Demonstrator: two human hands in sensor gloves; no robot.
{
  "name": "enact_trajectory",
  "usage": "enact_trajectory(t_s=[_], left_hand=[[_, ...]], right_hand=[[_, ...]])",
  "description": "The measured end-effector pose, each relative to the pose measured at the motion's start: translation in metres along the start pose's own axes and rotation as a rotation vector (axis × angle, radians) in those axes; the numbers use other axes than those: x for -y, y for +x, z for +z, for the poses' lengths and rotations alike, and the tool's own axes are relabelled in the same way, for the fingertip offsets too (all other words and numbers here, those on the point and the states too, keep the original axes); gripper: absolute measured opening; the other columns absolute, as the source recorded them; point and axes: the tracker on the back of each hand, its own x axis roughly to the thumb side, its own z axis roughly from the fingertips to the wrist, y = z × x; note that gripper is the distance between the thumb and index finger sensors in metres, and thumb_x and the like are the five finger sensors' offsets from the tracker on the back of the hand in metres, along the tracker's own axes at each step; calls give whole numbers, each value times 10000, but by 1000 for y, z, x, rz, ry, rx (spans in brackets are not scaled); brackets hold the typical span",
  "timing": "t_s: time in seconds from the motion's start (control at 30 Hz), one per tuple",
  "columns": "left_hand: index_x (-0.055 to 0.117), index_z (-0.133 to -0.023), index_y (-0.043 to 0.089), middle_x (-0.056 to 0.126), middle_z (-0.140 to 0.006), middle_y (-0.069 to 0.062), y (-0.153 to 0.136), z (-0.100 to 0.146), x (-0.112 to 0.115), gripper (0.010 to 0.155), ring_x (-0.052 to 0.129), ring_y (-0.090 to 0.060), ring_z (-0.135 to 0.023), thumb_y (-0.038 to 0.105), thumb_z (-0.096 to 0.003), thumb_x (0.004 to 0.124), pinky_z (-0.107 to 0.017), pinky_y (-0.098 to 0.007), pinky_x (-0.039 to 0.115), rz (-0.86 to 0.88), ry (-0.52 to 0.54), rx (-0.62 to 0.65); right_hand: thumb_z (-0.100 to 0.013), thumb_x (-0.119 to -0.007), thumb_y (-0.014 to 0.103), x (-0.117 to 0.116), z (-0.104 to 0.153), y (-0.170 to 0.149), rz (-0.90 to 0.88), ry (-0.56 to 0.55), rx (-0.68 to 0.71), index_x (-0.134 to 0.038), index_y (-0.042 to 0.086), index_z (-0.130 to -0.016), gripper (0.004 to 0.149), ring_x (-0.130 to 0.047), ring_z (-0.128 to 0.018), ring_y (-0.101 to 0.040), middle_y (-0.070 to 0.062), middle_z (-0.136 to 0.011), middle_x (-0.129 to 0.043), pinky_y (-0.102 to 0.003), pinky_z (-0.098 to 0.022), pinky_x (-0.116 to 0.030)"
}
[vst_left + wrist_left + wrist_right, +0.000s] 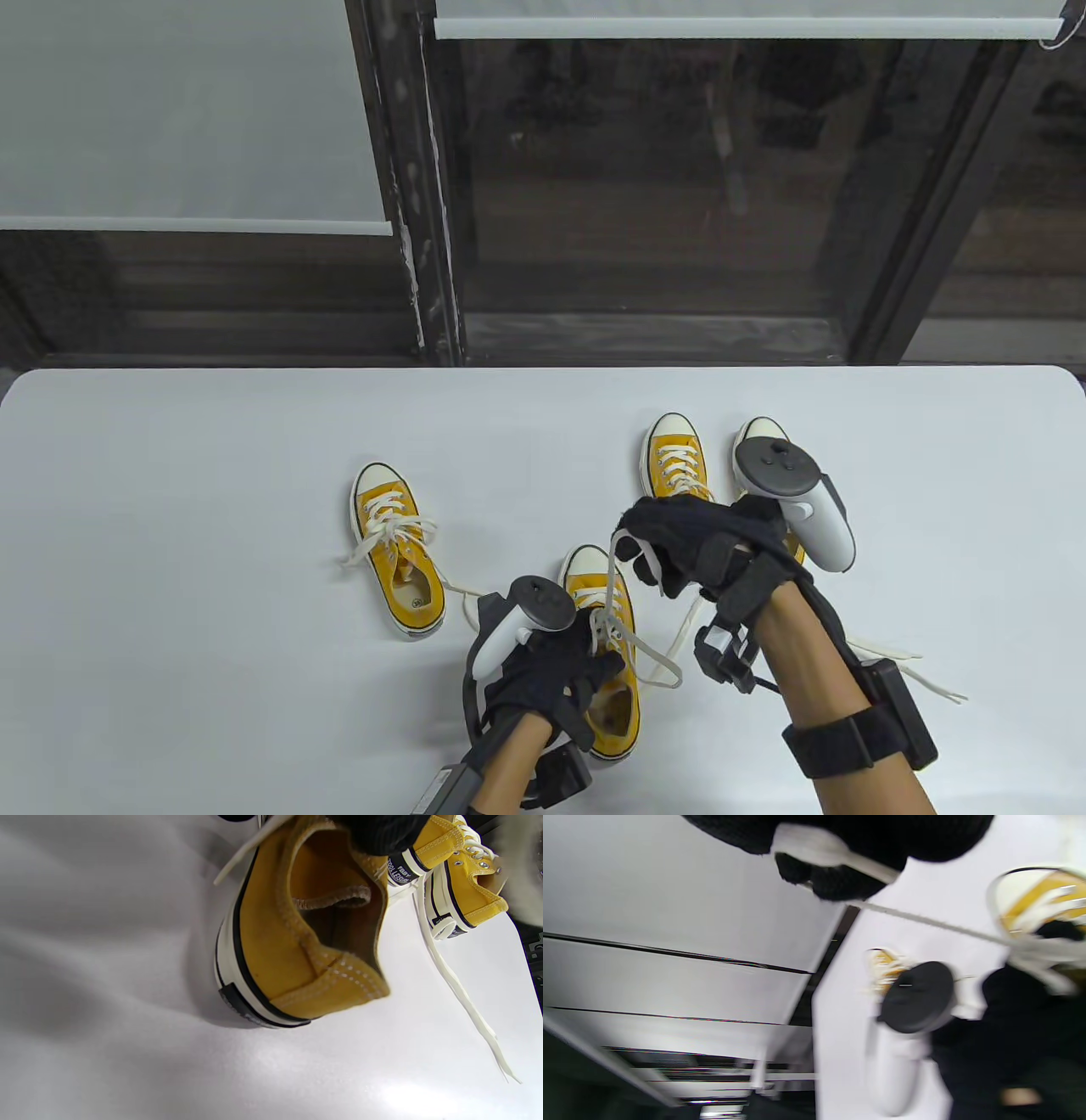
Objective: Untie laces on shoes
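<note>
Four yellow sneakers stand on the white table [170, 509]. My left hand [585, 662] holds the near sneaker [612, 722] at its tongue and side; its heel fills the left wrist view [292, 959]. My right hand [645, 548] pinches that shoe's white lace [612, 577] and holds it raised and taut above the toe. The right wrist view shows the lace [925, 921] running from my fingers [840, 882] to the shoe [1043, 895]. A second sneaker [397, 552] lies at the left with loose laces. Two more [676, 458] stand at the back, one mostly under my right hand.
A loose loop of lace [657, 662] lies to the right of the near shoe, and a lace end [925, 679] trails on the table under my right forearm. The table's far edge [543, 370] borders a dark window wall.
</note>
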Motion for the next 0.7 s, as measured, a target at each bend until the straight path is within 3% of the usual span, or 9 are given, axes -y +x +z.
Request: enact_trajectory(t_s=[0.23,0.37,0.47,0.57,0.7], left_hand=[[166,-1070,629,61,-1180,76,0,1,1,621,301,-190,-1141,585,-632,604,-878,-611,220,-18,9,-18],[198,-1102,599,86,-1199,44,2,4,-4,625,283,-231,-1157,580,-624,600,-869,-631,204,11,-1,12],[291,-1158,509,141,-1234,-47,0,9,-12,581,252,-283,-1164,531,-632,537,-851,-652,191,116,-17,74],[327,-1172,459,186,-1254,-54,-4,18,-23,573,251,-312,-1160,507,-632,511,-837,-666,188,226,-12,157],[408,-1175,387,380,-1221,-71,-12,29,-37,560,402,-316,-1127,488,-635,516,-828,-674,247,416,-9,274]], right_hand=[[-673,-588,428,6,29,39,-396,221,422,-718,108,-889,407,-854,-846,-286,-188,-1078,-580,-498,-644,-686],[-664,-598,442,9,37,42,-236,111,413,-733,125,-880,406,-876,-847,-279,-190,-1073,-608,-519,-648,-692],[-667,-605,432,12,39,40,-232,74,376,-732,110,-877,405,-861,-851,-319,-206,-1069,-603,-543,-652,-670],[-662,-615,425,20,42,32,-36,-167,269,-747,105,-858,398,-872,-838,-334,-209,-1053,-626,-543,-647,-675],[-659,-635,392,24,41,8,469,-530,23,-747,110,-883,377,-834,-889,-361,-194,-1073,-608,-559,-673,-646]])
